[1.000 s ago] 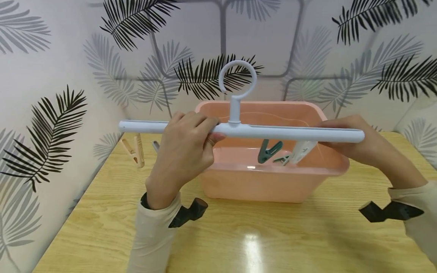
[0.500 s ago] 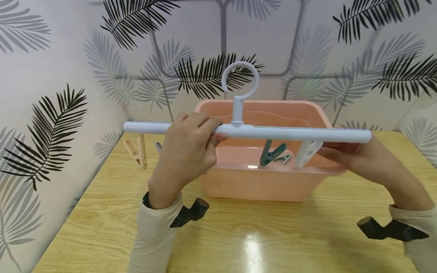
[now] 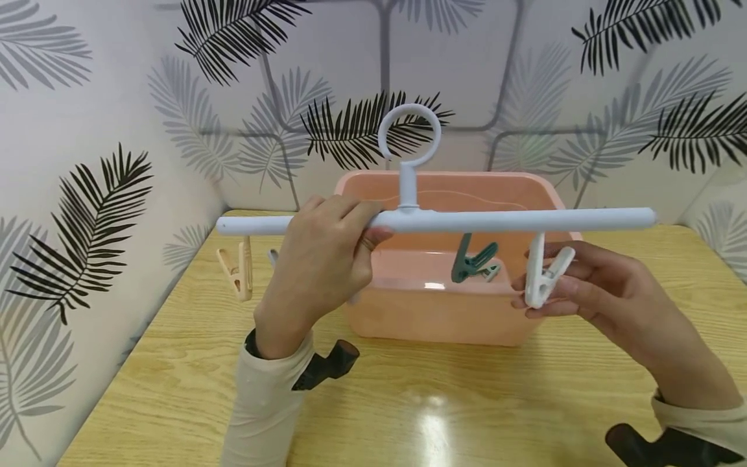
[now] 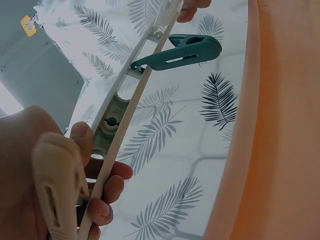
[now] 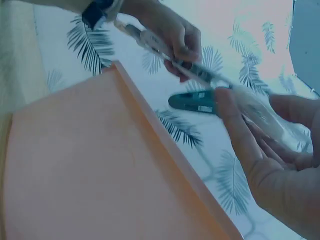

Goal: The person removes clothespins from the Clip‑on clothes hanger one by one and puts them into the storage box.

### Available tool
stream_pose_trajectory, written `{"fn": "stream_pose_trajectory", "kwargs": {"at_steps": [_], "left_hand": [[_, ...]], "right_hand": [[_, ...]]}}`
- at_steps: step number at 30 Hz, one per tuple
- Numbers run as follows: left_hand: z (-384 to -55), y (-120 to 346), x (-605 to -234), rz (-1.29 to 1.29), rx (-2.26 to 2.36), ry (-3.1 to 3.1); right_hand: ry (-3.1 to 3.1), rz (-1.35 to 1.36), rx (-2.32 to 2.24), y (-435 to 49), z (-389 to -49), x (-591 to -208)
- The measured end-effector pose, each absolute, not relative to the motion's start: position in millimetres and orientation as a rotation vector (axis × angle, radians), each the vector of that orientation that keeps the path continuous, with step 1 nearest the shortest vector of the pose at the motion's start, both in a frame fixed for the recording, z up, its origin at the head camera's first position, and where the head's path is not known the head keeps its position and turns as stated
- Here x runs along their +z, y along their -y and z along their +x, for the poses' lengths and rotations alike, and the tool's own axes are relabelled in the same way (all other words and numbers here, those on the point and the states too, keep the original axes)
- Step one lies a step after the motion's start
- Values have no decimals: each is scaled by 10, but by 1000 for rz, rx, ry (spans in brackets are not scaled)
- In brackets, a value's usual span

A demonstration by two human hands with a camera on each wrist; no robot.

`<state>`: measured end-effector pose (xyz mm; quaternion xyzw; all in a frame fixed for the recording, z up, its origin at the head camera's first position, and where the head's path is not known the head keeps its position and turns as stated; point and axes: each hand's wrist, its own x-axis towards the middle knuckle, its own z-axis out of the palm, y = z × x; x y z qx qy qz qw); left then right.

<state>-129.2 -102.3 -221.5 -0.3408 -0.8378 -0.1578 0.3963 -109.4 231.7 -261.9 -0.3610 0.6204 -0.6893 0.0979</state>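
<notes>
My left hand (image 3: 327,259) grips the pale blue hanger (image 3: 496,220) left of its round hook, holding it level above the table. My right hand (image 3: 624,305) curls round a white clothespin (image 3: 539,279) that hangs below the bar's right part; thumb and fingers lie on either side of it. Between the hands dangles a dark green clothespin (image 3: 474,263). A beige clothespin (image 3: 238,269) hangs near the bar's left end, close to my left wrist. Beside it a grey clothespin (image 3: 272,257) is mostly hidden by my left hand.
Behind the hanger stands a pink plastic basin (image 3: 434,318) on the wooden table (image 3: 408,402). A small green piece (image 3: 493,271) shows behind the green clothespin; whether it lies in the basin I cannot tell. Leaf-patterned covering (image 3: 105,220) rises behind and at left.
My right hand has come down and toward me from behind the bar's right end. The white clothespin has turned and hangs steeper. The hanger has shifted right, its right end slightly raised.
</notes>
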Motion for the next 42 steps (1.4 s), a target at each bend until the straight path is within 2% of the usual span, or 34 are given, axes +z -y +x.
{"fn": "stream_pose_trajectory", "kwargs": {"at_steps": [11,30,42], "left_hand": [[-1269,982,-2220,-864,-381,2148],[-1301,920,-2277,-866,-371,2246],[-1289,862,-2276,-830,-323,2273]], "right_hand": [[-1855,-1007,-2264,-2357,-1010,-2662],[-2162,-782,-2188,-2286,-979,-2689],[-2949,-722,-1874,-2174,-911,-2682]]}}
